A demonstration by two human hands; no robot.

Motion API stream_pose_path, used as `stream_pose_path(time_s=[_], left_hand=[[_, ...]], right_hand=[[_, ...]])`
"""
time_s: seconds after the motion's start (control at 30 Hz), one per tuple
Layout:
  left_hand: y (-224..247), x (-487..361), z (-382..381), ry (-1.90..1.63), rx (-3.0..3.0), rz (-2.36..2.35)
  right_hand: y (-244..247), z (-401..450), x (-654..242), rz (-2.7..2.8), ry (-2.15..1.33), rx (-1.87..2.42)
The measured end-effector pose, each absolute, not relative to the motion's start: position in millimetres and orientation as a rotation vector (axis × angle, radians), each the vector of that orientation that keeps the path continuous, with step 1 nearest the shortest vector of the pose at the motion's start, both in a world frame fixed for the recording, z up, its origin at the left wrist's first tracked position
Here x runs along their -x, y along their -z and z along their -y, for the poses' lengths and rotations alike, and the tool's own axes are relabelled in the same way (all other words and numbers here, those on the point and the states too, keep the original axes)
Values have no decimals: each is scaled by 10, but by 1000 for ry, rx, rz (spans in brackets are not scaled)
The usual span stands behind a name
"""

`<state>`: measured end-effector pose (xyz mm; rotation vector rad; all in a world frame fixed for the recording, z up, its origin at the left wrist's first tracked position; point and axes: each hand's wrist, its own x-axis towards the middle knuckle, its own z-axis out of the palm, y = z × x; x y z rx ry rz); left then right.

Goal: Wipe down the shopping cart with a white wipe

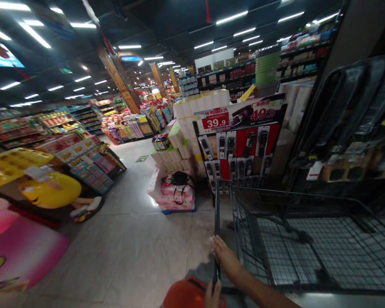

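A dark metal shopping cart [285,244] fills the lower right, its handle bar [217,214] running away from me. My right hand [223,253] reaches in from the right over the cart and lies closed over the bar. A small piece of white wipe or tissue [212,240] shows at its fingertips, pressed to the bar. Closer to me, at the bottom edge, my left hand [213,295] has its fingers around the near part of the bar; most of it is cut off. Beside it is a rounded orange thing [189,295], perhaps cloth, partly out of view.
A rack of hanging packaged belts [240,147] stands just beyond the cart. Pink packs with a black bag [179,178] on top sit on a low blue pallet. Black bags [349,102] hang at the right. Yellow and pink displays [51,188] line the left; tiled floor [128,244] lies between.
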<state>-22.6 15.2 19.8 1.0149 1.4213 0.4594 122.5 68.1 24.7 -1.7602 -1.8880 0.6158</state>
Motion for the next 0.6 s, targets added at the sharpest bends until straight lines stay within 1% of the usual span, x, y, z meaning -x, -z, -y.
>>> stream_pose_path(time_s=[0.33, 0.47, 0.6], left_hand=[[-196, 183, -272, -468, -996, -1353], [-207, 173, -211, -509, -1006, -1369], [-178, 193, -158, -524, -993, -1403]], right_hand=[[-359, -121, -1144, 1874, -740, 1701], [-393, 60, -1287, 1873, -745, 1725], [-420, 96, -1591, 1822, -671, 1842]])
